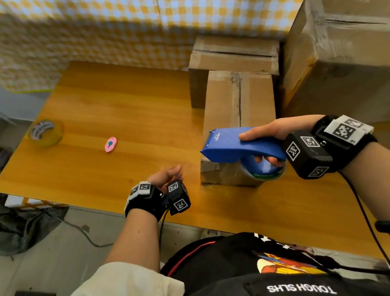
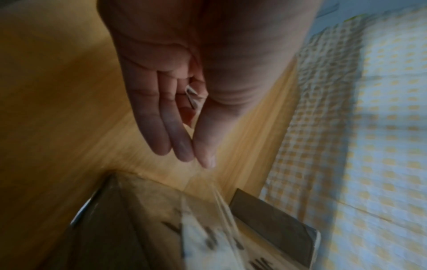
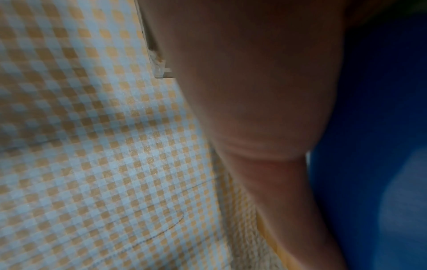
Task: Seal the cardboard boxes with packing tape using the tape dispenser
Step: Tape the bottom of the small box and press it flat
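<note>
My right hand (image 1: 268, 136) grips the handle of the blue tape dispenser (image 1: 235, 147), thumb lying on top, and holds it over the near end of a long narrow cardboard box (image 1: 238, 104) with clear tape along its centre seam. The dispenser's tape roll (image 1: 265, 171) hangs under the handle. In the right wrist view only my thumb and the blue dispenser (image 3: 381, 127) show. My left hand (image 1: 167, 175) hovers over the table just left of that box, fingers (image 2: 175, 131) straight and together. A small pale scrap (image 2: 193, 96) shows between thumb and fingers. The box (image 2: 138, 228) lies below the fingertips.
A second box (image 1: 232, 56) stands behind the narrow one and a large box (image 1: 352, 44) fills the right. On the wooden table (image 1: 117, 104) lie a spare tape roll (image 1: 45, 132) at the far left and a pink cutter (image 1: 110, 144). A checkered cloth (image 1: 165, 10) backs the table.
</note>
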